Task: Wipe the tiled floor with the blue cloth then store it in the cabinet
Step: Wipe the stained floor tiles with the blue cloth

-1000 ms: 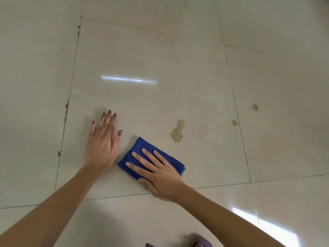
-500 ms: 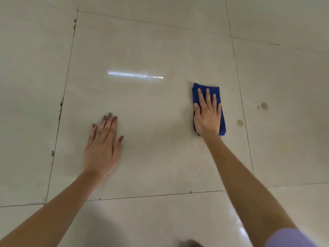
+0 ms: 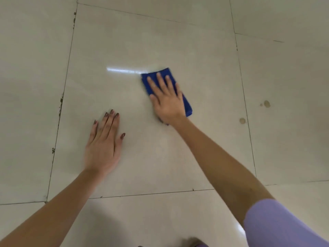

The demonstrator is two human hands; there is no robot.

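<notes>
**Cloth flat on tile under your right hand**

The cloth (image 3: 187, 104), blue and folded into an oblong, lies flat on the floor (image 3: 178, 41) in the upper middle of the large central tile. Its far end touches the end of a bright streak of reflected light (image 3: 122, 70). Your right hand (image 3: 167, 102) lies palm down on top of it, fingers straight and slightly spread, covering most of its middle. You are pressing it, not gripping it: no finger curls round an edge. The cloth's far end and right side show past the hand.

Your left hand (image 3: 103, 148) is flat on the same tile, nearer you and to the left, well apart from the cloth. It is open, fingers together and extended, holding nothing. The nails are dark.

Your right arm carries a lilac sleeve (image 3: 277, 225) at the lower right corner.

Three brown spots (image 3: 242, 120) mark the next tile to the right, clear of the cloth. Dark grime (image 3: 61, 100) sits in the left grout line.
</notes>
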